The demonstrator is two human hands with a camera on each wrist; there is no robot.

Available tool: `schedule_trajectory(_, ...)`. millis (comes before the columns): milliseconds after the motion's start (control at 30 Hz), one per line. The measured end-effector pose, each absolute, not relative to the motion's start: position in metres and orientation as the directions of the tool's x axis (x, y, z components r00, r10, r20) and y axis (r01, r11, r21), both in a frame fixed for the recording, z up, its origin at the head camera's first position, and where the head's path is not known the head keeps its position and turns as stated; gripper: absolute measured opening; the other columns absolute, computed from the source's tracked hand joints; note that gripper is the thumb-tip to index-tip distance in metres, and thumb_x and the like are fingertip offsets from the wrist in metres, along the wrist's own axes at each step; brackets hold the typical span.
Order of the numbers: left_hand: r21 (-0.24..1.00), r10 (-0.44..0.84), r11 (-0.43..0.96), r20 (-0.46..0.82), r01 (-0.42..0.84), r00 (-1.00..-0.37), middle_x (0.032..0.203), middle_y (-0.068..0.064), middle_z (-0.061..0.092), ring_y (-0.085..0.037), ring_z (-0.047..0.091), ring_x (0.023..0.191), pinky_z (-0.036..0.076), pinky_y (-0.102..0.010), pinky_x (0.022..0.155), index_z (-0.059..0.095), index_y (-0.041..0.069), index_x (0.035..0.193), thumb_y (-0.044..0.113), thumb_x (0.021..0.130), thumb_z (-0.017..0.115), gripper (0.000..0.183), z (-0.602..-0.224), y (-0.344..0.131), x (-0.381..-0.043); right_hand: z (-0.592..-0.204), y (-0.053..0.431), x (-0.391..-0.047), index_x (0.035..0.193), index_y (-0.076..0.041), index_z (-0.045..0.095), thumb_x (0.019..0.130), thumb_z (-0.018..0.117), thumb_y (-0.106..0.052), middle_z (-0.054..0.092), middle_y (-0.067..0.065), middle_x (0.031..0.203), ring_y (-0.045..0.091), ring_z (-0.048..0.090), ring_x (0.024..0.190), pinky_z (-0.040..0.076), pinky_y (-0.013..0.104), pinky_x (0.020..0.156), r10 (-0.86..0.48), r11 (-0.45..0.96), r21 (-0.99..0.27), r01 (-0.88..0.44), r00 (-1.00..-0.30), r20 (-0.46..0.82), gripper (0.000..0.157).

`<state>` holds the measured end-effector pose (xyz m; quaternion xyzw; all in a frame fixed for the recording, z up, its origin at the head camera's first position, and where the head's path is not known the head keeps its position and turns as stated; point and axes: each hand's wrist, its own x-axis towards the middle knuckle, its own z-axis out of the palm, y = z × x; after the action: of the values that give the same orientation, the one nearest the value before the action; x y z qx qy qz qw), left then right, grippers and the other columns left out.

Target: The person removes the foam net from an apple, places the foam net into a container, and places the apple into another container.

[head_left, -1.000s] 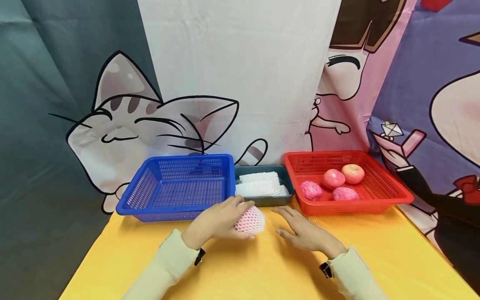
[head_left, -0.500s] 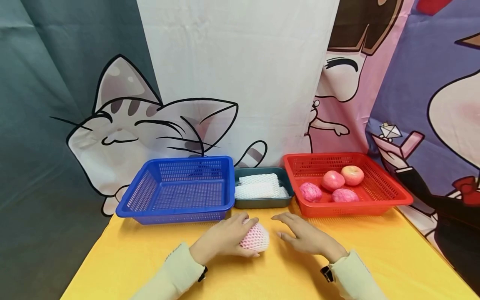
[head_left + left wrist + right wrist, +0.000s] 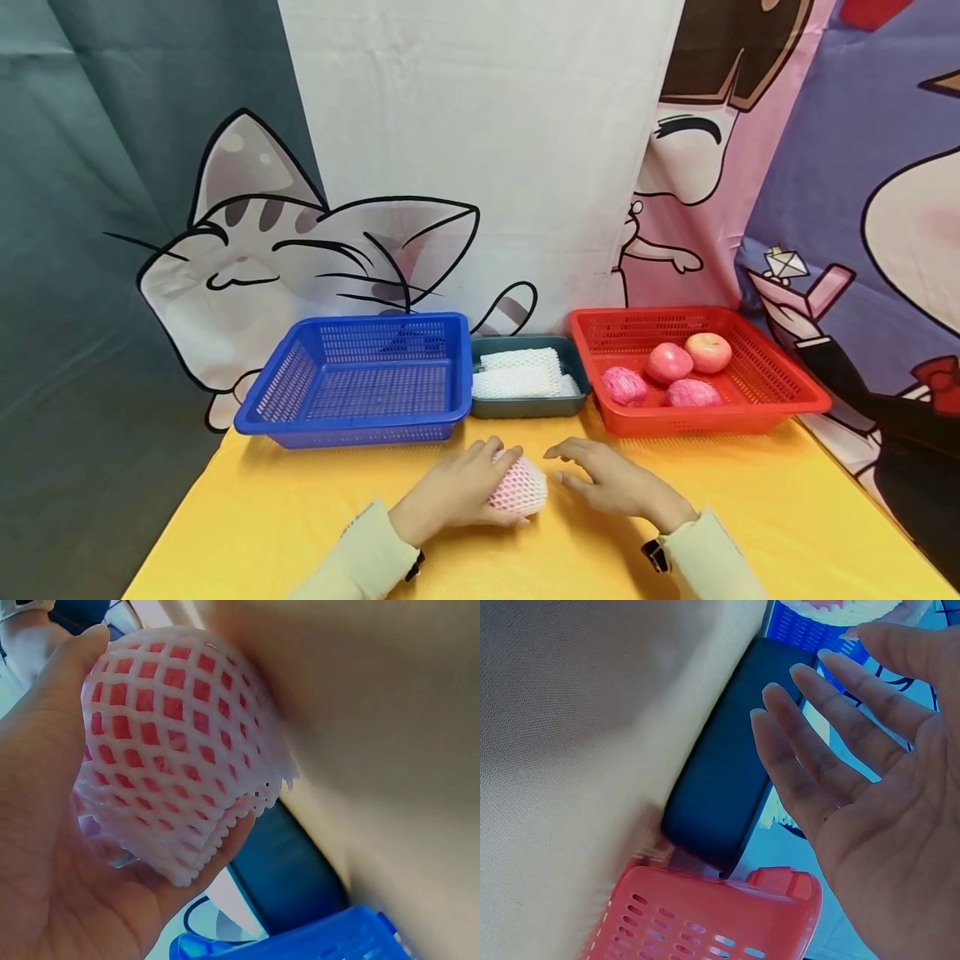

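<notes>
My left hand (image 3: 459, 493) grips a red fruit, apparently an apple (image 3: 525, 487), in a white foam net just above the yellow tabletop. In the left wrist view the thumb lies along one side of the netted apple (image 3: 169, 727) and fingers curl beneath it; the net's scalloped edge shows low down. To the right of it, my right hand (image 3: 621, 485) hovers with relaxed fingers and holds nothing. Its fingers (image 3: 840, 724) spread apart in the right wrist view, with a bit of the netted apple (image 3: 840, 609) at the top edge.
Along the back stand a blue basket (image 3: 352, 433) at left, a dark green tray (image 3: 528, 407) with white foam nets (image 3: 521, 379), and a red basket (image 3: 712, 421) at right. Several apples (image 3: 670, 362) lie in the red basket. A printed cloth (image 3: 480, 125) hangs behind.
My left hand has brought the netted apple down and slightly right, away from the tray and nearer to me. The right hand has shifted slightly nearer to me, still holding nothing.
</notes>
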<state>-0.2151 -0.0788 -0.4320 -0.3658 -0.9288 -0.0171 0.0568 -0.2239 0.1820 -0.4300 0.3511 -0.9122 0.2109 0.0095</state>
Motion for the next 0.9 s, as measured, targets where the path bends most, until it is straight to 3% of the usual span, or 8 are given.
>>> schedule_trajectory(233, 0.004, 0.665, 0.744, 0.096, 0.668, -0.741, 0.129, -0.006, 0.057, -0.018, 0.061, 0.108, 0.058, -0.033, 0.085, 0.045, 0.016, 0.147, 0.078, 0.08, 0.058, 0.092, -0.434, -0.078, -0.214, -0.431, 0.183, -0.224, 0.111, -0.01, 0.069, 0.098, 0.061, -0.021, 0.072, -0.001, 0.107, 0.016, 0.066, 0.095, 0.056, 0.034, 0.086, -0.697, 0.588, -0.411, -0.696, -0.695, 0.18, 0.019)
schedule_trajectory(600, -0.003, 0.665, 0.747, 0.035, 0.665, -0.746, 0.13, -0.01, 0.059, -0.022, 0.063, 0.112, 0.056, -0.034, 0.093, 0.037, 0.012, 0.15, 0.072, 0.064, 0.077, 0.112, -0.434, -0.081, -0.215, -0.439, 0.178, -0.223, 0.101, -0.014, 0.073, 0.096, 0.064, -0.016, 0.072, -0.009, 0.097, 0.003, 0.065, 0.089, 0.056, 0.027, 0.083, -0.765, 0.491, -0.416, -0.765, -0.608, 0.214, 0.011)
schedule_trajectory(900, -0.052, 0.663, 0.748, 0.011, 0.662, -0.748, 0.118, -0.008, 0.067, -0.021, 0.069, 0.094, 0.058, -0.031, 0.083, 0.043, 0.011, 0.146, 0.061, 0.062, 0.084, 0.106, -0.429, -0.081, -0.216, -0.44, 0.173, -0.223, 0.107, -0.013, 0.068, 0.095, 0.066, -0.02, 0.07, -0.007, 0.1, 0.009, 0.067, 0.091, 0.057, 0.029, 0.083, -0.729, 0.515, -0.457, -0.725, -0.651, 0.211, 0.014)
